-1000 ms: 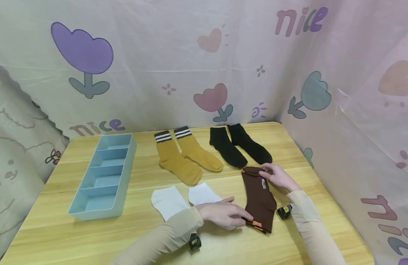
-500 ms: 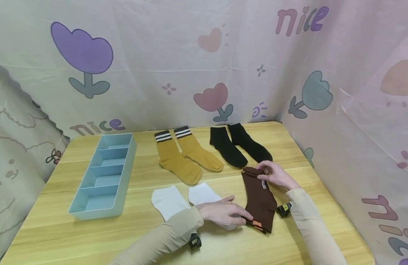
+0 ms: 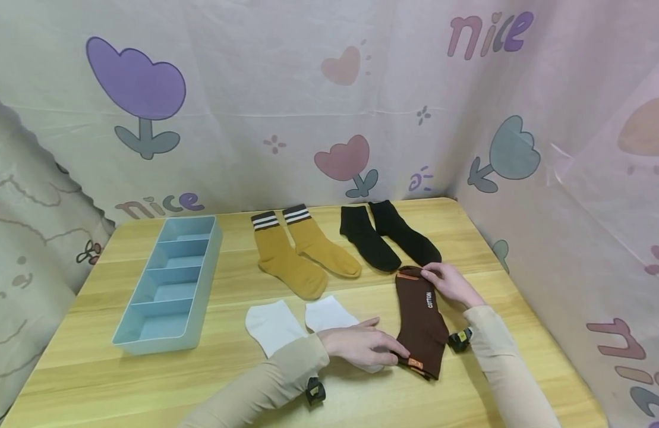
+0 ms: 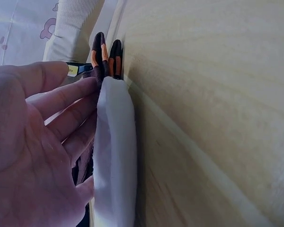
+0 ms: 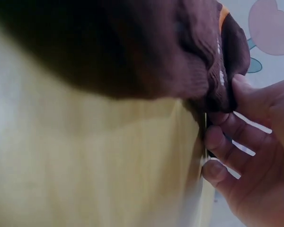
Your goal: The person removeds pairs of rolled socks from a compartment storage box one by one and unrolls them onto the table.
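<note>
A pair of brown socks [image 3: 421,324], one on top of the other, lies flat on the right of the table with orange marks at both ends. My right hand [image 3: 452,285] pinches the far end's right edge; in the right wrist view its thumb [image 5: 248,97] lies on the brown fabric [image 5: 180,56]. My left hand [image 3: 361,346] rests its extended fingers on the near end beside the orange label. Beneath that hand, partly hidden, is a white sock [image 3: 326,312]. The left wrist view shows the white sock [image 4: 116,151] beside straight fingers [image 4: 68,97].
Another white sock [image 3: 273,324] lies left of the hands. Two yellow socks [image 3: 292,267] with striped cuffs and two black socks [image 3: 369,241] lie farther back. A light blue box [image 3: 201,303] with several compartments stands at the left. Patterned cloth [image 3: 254,89] hangs behind the table.
My right hand has shifted slightly at the brown socks' far end. That end now lies flatter and a little to the right, showing an orange strip. My left hand has stayed put.
</note>
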Demonstrator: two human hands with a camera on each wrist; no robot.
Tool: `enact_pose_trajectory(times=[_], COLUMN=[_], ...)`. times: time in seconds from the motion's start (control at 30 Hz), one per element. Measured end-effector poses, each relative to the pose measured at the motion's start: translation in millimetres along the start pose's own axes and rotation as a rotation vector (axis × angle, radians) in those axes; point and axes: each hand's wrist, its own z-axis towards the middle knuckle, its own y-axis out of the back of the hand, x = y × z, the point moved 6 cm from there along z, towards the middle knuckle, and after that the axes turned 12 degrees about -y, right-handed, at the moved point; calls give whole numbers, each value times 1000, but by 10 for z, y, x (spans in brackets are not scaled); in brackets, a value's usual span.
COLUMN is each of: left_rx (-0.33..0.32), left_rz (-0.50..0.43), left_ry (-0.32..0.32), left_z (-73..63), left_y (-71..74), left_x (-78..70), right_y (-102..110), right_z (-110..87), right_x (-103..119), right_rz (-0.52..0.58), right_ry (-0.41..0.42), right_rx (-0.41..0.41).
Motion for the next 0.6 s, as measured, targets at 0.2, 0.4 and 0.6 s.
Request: enact_pose_trajectory(times=[0.2,0.4,0.6], left_rx=[6,11,3], left_rz=[-8,-15,-14], left_ry=[-1,-4,-4], left_z=[4,5,-3], left_y=[-6,-18,-13], left_x=[1,4,12], right_y=[-7,-7,-6], right_z=[49,68,21], right_x=[-6,-18,41], right_rz=[-32,33,162], right_ry=[-31,-24,81], right_rx=[-8,-6,23])
